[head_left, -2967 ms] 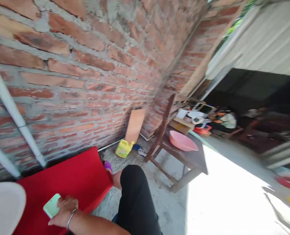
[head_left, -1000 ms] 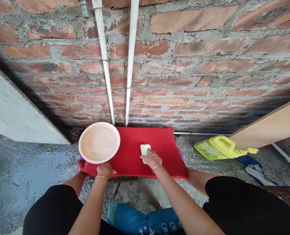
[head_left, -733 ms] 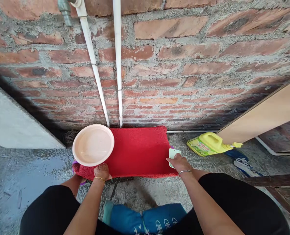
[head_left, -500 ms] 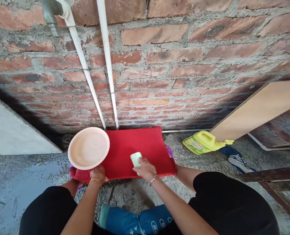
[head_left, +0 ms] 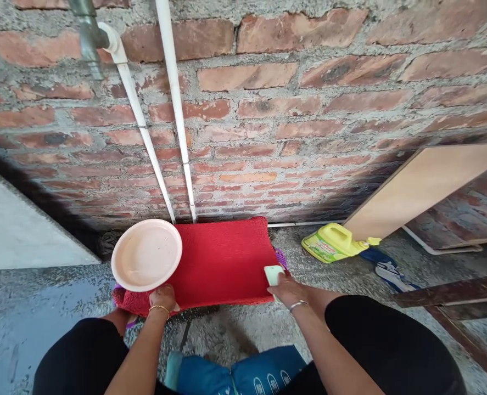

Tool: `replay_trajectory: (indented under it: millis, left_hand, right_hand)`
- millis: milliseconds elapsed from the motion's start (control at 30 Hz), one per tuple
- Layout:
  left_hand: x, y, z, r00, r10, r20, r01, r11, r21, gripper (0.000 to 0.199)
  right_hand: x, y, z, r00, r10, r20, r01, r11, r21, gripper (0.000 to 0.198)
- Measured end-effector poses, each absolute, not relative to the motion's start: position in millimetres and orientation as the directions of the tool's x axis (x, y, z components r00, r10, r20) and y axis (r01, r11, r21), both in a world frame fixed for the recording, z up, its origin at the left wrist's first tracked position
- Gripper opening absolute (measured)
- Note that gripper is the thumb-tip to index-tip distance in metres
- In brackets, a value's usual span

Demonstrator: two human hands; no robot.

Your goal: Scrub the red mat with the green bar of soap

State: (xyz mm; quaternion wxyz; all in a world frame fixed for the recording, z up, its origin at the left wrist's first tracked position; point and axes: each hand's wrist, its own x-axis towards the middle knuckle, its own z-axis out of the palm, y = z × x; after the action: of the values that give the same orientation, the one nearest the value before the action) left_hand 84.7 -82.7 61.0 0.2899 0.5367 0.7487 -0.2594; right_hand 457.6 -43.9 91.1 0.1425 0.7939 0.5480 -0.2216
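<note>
A red textured cloth or mat (head_left: 222, 258) lies spread over a low support against the wall. My left hand (head_left: 163, 299) is closed on its near left edge, just below a pale pink basin (head_left: 146, 258) standing on the cloth's left end. The basin seems to hold clear water. At the cloth's right end my right hand (head_left: 287, 289) grips a pale green, flat block with rounded corners (head_left: 273, 274); whether it is soap or a brush I cannot tell. My fingers hide part of the block.
A yellow detergent jug (head_left: 334, 243) stands on the wet floor at right, near a leaning board (head_left: 424, 186) and a shoe (head_left: 393, 276). White pipes (head_left: 177, 109) run down the brick wall. A grey slab (head_left: 24, 219) is at left, a wooden frame (head_left: 453, 291) at right.
My right hand has moved right with the pale green block, from the middle of the cloth to its right end. The left hand keeps its place by the basin.
</note>
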Motion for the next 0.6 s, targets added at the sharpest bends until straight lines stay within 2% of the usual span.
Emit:
replay_trajectory:
  millis: [100,267,433,600]
  left_hand:
    - [86,-83,65,-0.247,0.66,-0.709,0.952,0.301,-0.051,0.056]
    - [85,-82,70,-0.233,0.679,-0.696,0.953,0.302,-0.025,0.052]
    - [83,-81,68,-0.227,0.678,-0.699,0.953,0.301,-0.018,0.054]
    - [82,-77,65,-0.233,0.661,-0.714,0.952,0.303,-0.031,0.056]
  right_hand:
    - [455,-35,97,0.334,0.765,-0.551,0.917,-0.398,0.004,0.04]
    - [362,-8,102,0.094,0.836,-0.541,0.966,-0.208,-0.153,0.043]
    - [238,15,97,-0.109,0.836,-0.538,0.965,-0.04,-0.259,0.044]
    - [178,21,84,-0.175,0.818,-0.548,0.957,0.01,-0.291,0.047]
